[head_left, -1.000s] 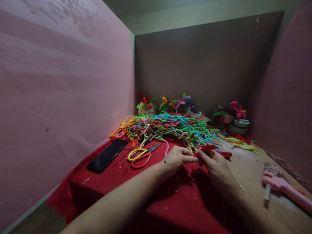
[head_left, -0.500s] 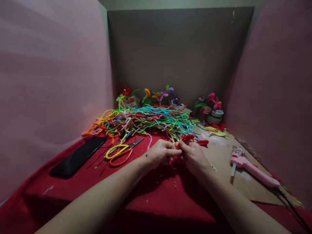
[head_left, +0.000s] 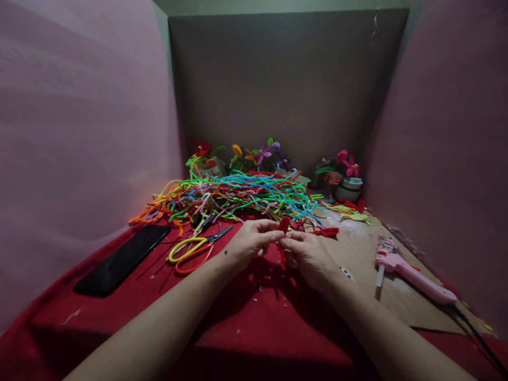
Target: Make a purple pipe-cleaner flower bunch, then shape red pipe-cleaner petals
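Note:
Between my hands, over the red cloth, is a red fuzzy piece, one part pointing up and another hanging below the fingers. My left hand pinches it from the left. From the right, my right hand grips it with thumb and fingers closed; its lower fingers are partly in shadow. Another red fuzzy piece lies just beyond my right hand. Behind the hands spreads a tangled pile of coloured pipe cleaners.
Yellow-and-orange-handled scissors and a black phone lie at left. A pink glue gun rests on a cardboard sheet at right, its cord trailing frontward. Fuzzy flowers and a lidded jar stand behind.
The red piece has turned from slanting rightward to upright between my fingers. My left hand has shifted slightly up and left, and the view has moved a little.

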The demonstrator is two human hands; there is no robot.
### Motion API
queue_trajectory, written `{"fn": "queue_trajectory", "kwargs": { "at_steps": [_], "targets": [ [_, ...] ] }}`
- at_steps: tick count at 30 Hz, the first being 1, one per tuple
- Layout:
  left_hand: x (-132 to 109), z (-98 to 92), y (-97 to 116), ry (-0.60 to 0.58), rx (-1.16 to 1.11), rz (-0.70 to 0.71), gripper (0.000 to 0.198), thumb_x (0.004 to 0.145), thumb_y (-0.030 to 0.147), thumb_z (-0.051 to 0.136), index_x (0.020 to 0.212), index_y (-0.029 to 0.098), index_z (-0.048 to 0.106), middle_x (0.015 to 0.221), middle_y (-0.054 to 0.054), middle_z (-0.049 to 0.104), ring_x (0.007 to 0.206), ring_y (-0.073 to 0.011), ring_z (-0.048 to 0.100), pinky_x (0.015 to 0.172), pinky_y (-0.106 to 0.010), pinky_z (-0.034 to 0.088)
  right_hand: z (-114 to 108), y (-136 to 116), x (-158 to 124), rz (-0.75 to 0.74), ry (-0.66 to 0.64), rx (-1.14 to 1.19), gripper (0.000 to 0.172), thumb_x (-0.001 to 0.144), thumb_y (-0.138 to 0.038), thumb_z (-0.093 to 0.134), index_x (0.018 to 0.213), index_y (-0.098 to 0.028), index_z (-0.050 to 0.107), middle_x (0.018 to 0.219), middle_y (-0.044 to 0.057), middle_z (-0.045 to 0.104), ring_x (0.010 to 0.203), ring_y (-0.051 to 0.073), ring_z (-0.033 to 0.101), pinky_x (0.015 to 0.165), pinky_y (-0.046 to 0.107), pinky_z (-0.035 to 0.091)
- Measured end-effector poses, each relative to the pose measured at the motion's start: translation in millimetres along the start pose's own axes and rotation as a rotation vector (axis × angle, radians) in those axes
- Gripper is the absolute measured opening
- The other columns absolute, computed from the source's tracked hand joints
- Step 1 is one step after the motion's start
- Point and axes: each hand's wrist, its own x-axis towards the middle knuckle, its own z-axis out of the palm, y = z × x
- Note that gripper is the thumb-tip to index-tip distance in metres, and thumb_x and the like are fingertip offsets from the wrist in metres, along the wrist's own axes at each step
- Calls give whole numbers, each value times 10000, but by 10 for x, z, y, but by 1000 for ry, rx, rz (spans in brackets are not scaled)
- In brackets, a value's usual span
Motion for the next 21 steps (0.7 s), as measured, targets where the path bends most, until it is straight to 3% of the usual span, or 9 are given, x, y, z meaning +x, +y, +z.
{"fn": "queue_trajectory", "kwargs": {
  "at_steps": [4, 7, 13, 17, 21],
  "targets": [
    [-4, 75, -2, 107, -32, 16, 302, 623, 394, 679, 681, 101, 638, 524, 33, 495, 443, -45, 334, 446, -204, 240, 40, -22, -35, 52, -22, -71, 196, 639, -285, 659, 583, -139, 540, 399, -60, 430, 331, 41, 314, 374, 209, 204],
    [-4, 68, -10, 150, -84, 25, 321, 609, 422, 685, 635, 111, 612, 529, 28, 511, 452, -48, 352, 453, -207, 252, 46, -21, -41, 67, -49, -91, 209, 642, -271, 643, 534, -146, 515, 378, -62, 410, 322, 37, 296, 367, 213, 178],
    [-20, 93, -26, 97, -46, -27, 307, 616, 404, 685, 646, 102, 632, 477, 41, 476, 423, -39, 317, 436, -206, 209, 23, 13, -15, 51, -38, -53, 302, 639, -319, 664, 498, -163, 448, 366, -74, 378, 313, 30, 262, 349, 207, 143],
    [10, 106, -60, 160, -157, 27, 291, 602, 373, 720, 581, 120, 577, 469, 56, 445, 436, -40, 331, 452, -202, 234, 40, 10, -26, 53, -105, -19, 226, 672, -301, 639, 555, -151, 517, 387, -60, 441, 311, 43, 310, 345, 209, 200],
    [25, 87, -109, 83, -246, -88, 290, 605, 362, 735, 614, 128, 564, 479, 59, 453, 406, -31, 317, 414, -194, 198, 58, 19, -25, 22, -52, 17, 192, 648, -243, 637, 537, -149, 512, 382, -62, 454, 307, 40, 317, 341, 201, 201]
  ]
}}
